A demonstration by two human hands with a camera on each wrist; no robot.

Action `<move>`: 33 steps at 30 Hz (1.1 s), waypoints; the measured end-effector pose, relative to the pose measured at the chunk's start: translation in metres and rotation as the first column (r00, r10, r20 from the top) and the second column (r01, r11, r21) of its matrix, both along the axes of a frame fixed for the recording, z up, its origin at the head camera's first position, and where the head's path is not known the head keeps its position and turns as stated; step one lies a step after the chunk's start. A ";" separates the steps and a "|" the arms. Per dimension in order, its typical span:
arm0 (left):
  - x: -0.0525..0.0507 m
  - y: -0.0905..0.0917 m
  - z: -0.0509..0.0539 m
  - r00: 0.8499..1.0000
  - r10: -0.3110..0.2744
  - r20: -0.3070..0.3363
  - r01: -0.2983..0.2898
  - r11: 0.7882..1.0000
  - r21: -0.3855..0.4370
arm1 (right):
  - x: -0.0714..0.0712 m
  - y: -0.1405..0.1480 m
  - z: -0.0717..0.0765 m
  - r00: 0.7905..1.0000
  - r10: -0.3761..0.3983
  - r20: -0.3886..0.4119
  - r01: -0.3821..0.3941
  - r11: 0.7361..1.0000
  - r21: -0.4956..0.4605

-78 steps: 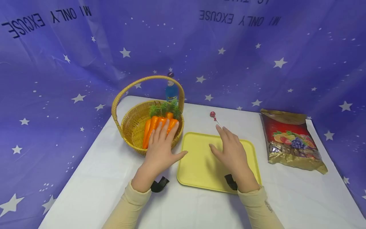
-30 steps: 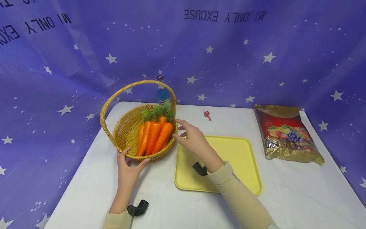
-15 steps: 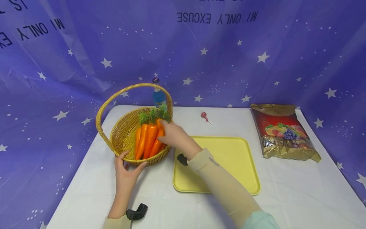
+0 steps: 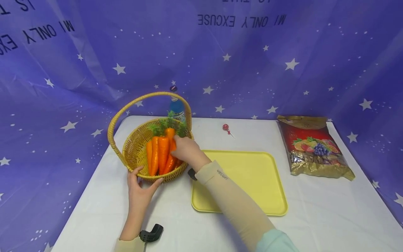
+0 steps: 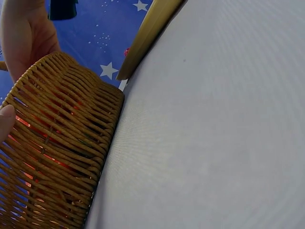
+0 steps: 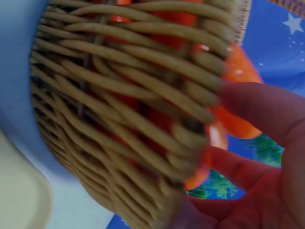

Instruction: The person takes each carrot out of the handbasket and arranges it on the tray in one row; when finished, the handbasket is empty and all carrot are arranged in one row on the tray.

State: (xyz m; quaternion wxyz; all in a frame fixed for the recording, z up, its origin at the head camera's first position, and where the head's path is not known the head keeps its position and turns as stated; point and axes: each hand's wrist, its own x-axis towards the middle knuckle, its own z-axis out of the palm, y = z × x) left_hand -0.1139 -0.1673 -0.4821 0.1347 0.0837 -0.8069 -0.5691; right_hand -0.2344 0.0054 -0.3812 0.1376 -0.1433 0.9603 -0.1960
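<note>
While the left hand (image 4: 138, 192) holds the near rim of the wicker basket (image 4: 131, 152), left of the frame's centre, the right hand (image 4: 188, 149) pinches one orange carrot (image 4: 170, 133) inside it, beside other carrots (image 4: 155, 155). Just right of centre, toward the bottom, lies a yellow tray (image 4: 252, 178).

Golden wicker basket (image 4: 133, 151), arched handle (image 4: 162, 93) up. Glossy orange carrots (image 4: 163, 152) bunched inside, leafy green tops (image 4: 165, 123) toward basket's far rim.
</note>
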 end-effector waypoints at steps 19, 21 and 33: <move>0.000 0.000 -0.002 1.000 0.007 -0.013 -0.007 1.000 -0.016 | -0.001 0.010 -0.022 0.986 -0.137 -0.096 0.092 0.925 -0.369; 0.000 0.000 -0.003 1.000 0.008 -0.013 -0.008 1.000 -0.016 | 0.000 0.012 -0.022 0.984 -0.146 -0.098 0.092 0.901 -0.423; -0.001 0.001 -0.004 1.000 0.009 -0.016 -0.009 1.000 -0.021 | 0.010 0.034 -0.009 0.983 -0.181 -0.024 0.118 0.732 -0.671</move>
